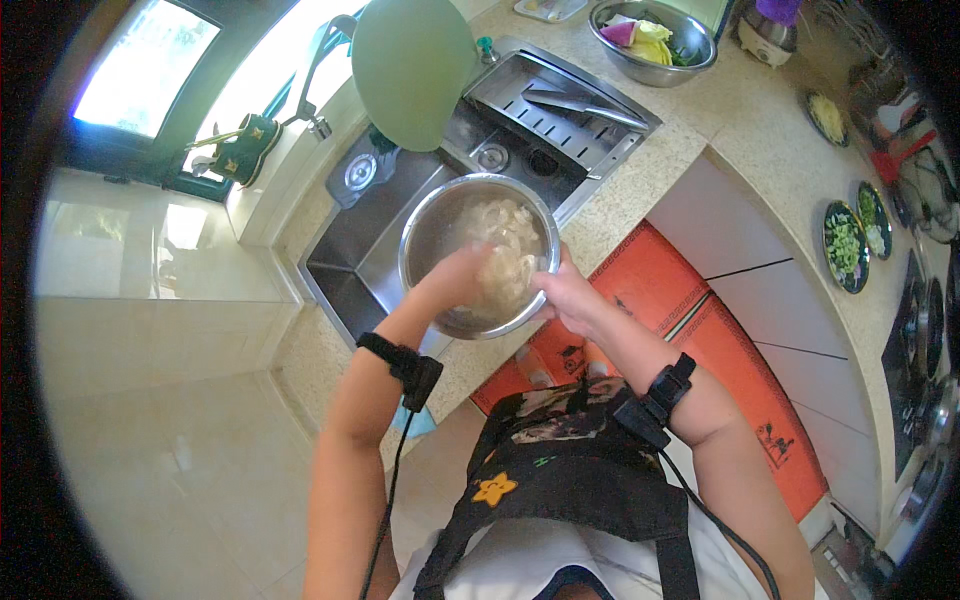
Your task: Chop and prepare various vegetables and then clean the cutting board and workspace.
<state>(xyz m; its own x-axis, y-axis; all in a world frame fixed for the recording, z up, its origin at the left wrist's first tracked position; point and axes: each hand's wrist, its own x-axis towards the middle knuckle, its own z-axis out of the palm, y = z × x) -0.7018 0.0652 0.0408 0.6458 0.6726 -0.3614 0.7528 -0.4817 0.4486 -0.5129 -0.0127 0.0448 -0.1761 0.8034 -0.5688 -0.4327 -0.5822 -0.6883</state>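
A round stainless steel bowl (435, 217) hangs tilted over the front of the steel sink (337, 259). Pale, wet pieces of food (510, 232) lie in cloudy liquid inside it; what the pieces are cannot be made out. My right hand (566, 292) grips the bowl's rim on its right side, thumb over the edge. Inside the bowl, my left hand (465, 274) is among the pale pieces. Motion blur and the food hide its fingers, so whether they hold a piece is unclear.
A green cutting board (412, 67) stands upright behind the sink, near the faucet (319, 127). A kitchen knife (577, 105) rests on the sink's slotted tray (517, 90). Farther right are a vegetable bowl (652, 71), small plates of chopped greens (844, 244) and a stove (904, 360).
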